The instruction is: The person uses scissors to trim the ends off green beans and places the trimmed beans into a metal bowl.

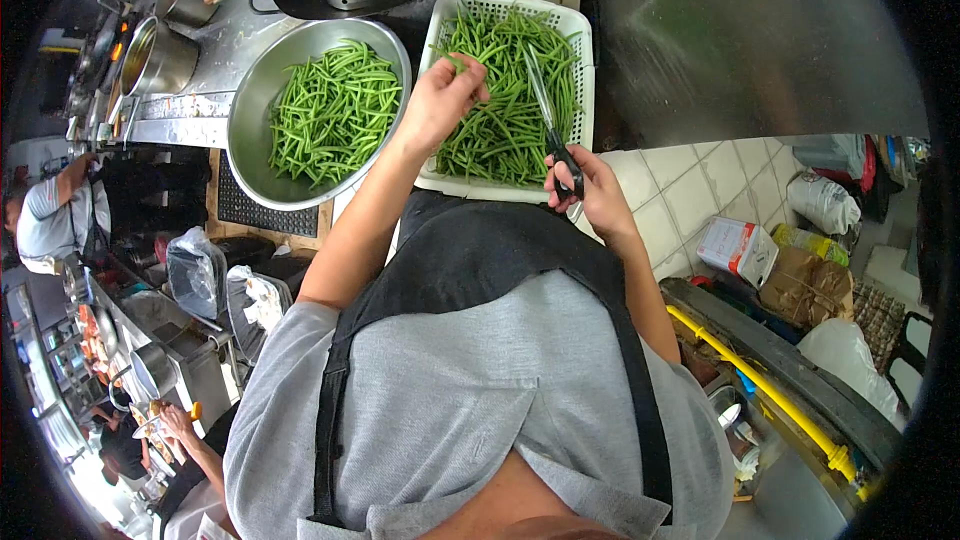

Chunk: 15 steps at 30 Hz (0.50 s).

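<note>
A white perforated plastic basket [587, 82] full of long green beans [502, 112] stands in front of me. Above its left side my left hand [446, 94] pinches a green bean [448, 58] between thumb and fingers. My right hand [589, 187], at the basket's near right corner, grips the black handles of scissors [551, 124]. Their metal blades point away from me over the beans and look close together. To the left of the basket is a wide steel bowl [247, 101] that holds a heap of green beans [337, 116].
Steel pots [161, 60] and a dark pan [300, 0] with wooden-handled tools stand beyond the bowl. A steel surface [750, 37] lies to the right. Two people [60, 214] [191, 457] are at the left. A yellow pipe [772, 390] runs at lower right.
</note>
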Tool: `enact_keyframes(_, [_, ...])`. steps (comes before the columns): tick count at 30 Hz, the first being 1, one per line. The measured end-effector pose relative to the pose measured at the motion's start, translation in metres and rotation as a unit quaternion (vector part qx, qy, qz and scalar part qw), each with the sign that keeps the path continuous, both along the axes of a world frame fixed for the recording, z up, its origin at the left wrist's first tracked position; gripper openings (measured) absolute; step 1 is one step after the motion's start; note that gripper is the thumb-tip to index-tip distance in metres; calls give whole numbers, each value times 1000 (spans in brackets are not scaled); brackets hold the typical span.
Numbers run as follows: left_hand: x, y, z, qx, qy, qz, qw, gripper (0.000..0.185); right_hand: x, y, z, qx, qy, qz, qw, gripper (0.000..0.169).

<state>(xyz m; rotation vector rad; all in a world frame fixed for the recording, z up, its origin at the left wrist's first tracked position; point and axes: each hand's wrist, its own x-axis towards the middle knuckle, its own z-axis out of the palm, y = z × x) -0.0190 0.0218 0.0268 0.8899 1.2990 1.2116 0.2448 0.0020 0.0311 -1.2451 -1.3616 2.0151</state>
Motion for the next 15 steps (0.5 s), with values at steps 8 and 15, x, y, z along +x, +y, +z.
enact_keyframes(8, [7,-3,7,-24,-127,12,992,13,-6,-5,-3,17,13,38,999,18])
enact_keyframes(15, [9,-8,8,-49,-126,-26,990,12,-12,-4,9,15,24,30,999,20])
